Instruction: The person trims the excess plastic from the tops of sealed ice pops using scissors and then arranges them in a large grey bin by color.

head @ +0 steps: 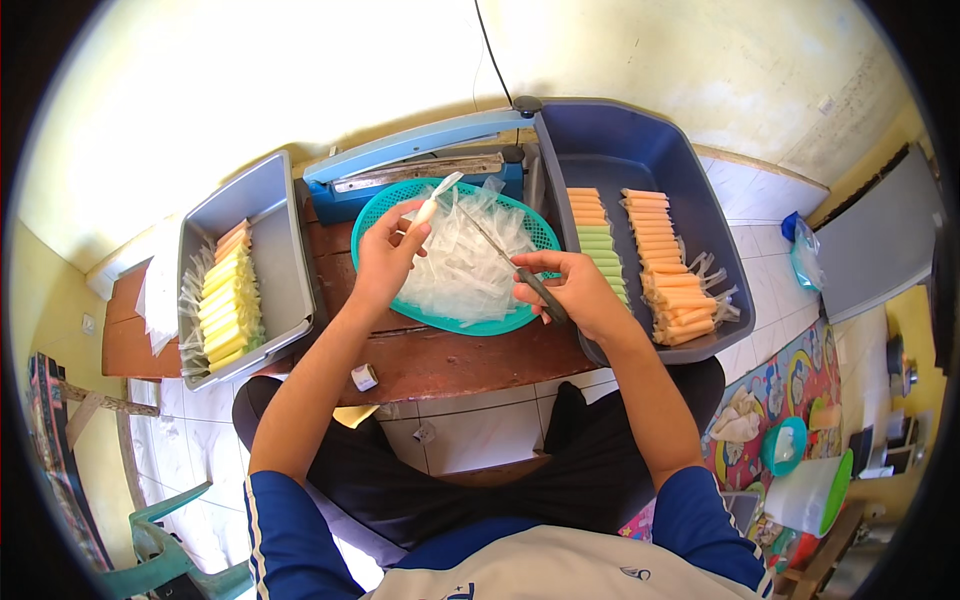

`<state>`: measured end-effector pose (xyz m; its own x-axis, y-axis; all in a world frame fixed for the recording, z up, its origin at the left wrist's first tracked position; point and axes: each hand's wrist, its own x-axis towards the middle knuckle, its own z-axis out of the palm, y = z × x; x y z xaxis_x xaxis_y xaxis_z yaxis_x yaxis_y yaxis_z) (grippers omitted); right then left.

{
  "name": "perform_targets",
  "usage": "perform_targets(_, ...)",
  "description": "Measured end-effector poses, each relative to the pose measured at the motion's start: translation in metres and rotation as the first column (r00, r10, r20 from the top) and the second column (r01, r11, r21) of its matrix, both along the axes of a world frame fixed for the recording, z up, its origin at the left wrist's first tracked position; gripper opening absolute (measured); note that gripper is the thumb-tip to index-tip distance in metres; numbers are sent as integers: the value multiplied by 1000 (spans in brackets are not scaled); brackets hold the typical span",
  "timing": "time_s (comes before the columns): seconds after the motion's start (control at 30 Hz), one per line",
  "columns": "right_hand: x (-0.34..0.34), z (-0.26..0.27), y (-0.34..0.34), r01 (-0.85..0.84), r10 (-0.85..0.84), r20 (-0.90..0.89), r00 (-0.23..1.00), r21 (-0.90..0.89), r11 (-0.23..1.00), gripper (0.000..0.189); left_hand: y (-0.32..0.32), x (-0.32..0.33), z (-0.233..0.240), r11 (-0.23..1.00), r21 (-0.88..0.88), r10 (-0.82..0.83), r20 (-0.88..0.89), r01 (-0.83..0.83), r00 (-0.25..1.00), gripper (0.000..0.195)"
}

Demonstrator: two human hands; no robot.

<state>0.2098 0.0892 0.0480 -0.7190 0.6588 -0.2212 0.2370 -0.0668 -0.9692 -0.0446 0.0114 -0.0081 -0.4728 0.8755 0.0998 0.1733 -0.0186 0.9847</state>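
A pale, filled plastic tube (pixel 424 216) is pinched in my left hand (pixel 386 251), its clear empty end pointing up. My right hand (pixel 581 292) grips a thin-bladed knife (pixel 536 285) by its dark handle. The blade slants up and left, its tip near the tube's clear end; I cannot tell whether they touch. Both hands are over a teal plastic basket (pixel 435 318) heaped with clear plastic scraps (pixel 465 277). Behind the basket stands a blue impulse sealer (pixel 341 201) with its arm raised.
At left, a grey tub (pixel 291 247) holds yellow and orange tubes (pixel 229 304). At right, a larger blue-grey tub (pixel 637 131) contains green tubes (pixel 600 251) and orange tubes (pixel 660 255). A small box (pixel 364 377) lies near the front of the brown wooden table (pixel 465 364).
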Motion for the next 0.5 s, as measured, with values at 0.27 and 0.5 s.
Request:
perform_targets(0.27, 1, 0, -3, 1, -16, -103, 995, -147, 989, 60, 0, -6, -1, 999, 23, 54, -325, -49, 944, 28)
perform_targets(0.5, 1, -5, -3, -46, 25, -118, 993, -176, 983, 64, -2, -2, 5, 986, 165, 104, -504, -22, 858, 26)
